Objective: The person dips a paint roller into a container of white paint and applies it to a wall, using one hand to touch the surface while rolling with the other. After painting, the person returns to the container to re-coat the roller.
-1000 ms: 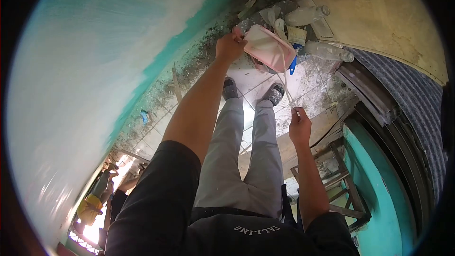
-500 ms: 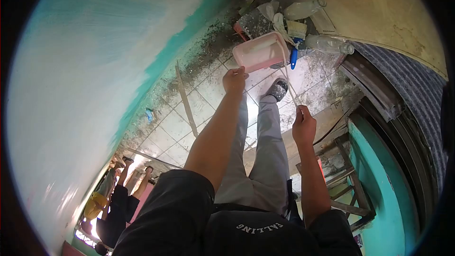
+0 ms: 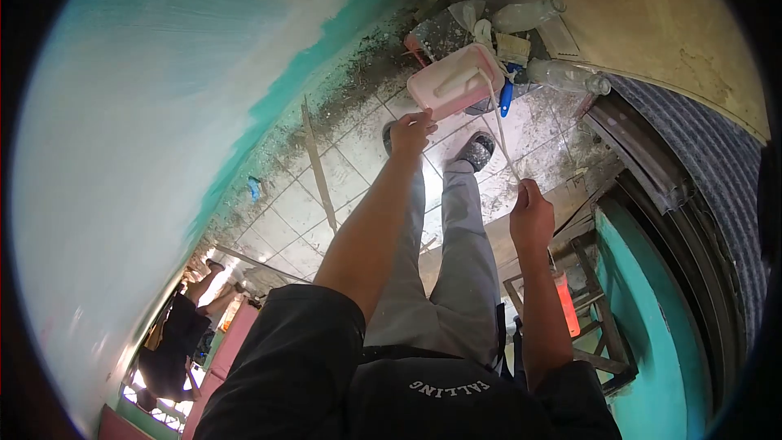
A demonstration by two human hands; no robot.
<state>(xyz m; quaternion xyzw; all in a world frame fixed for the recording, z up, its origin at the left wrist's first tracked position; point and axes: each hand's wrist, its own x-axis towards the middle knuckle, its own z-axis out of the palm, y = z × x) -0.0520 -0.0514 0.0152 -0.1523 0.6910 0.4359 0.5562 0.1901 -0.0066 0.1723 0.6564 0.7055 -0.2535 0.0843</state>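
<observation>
A shallow pink plastic tray (image 3: 422, 91) with whitish paint in it hangs in front of me, above the tiled floor. My left hand (image 3: 412, 132) is closed on the tray's near rim. My right hand (image 3: 531, 208) is wrapped round the lower end of a thin pale handle. That handle runs up to the tray and belongs to what looks like a paint roller (image 3: 460, 81), whose whitish head lies inside the tray. Just right of the tray is a wide paintbrush (image 3: 507, 98) with a blue handle.
Clear bottles (image 3: 568, 77) lie beyond the tray. A half-painted wall (image 3: 163, 114) rises on the left, and a wooden strip (image 3: 318, 163) lies on the tiles. To the right are corrugated sheets (image 3: 692, 147) and a wooden frame (image 3: 607, 310). Another person (image 3: 175, 330) is at lower left.
The tray has shifted slightly right and away from me, and the roller head now shows more plainly inside it. My right hand has moved a little right. The people at lower left have changed position.
</observation>
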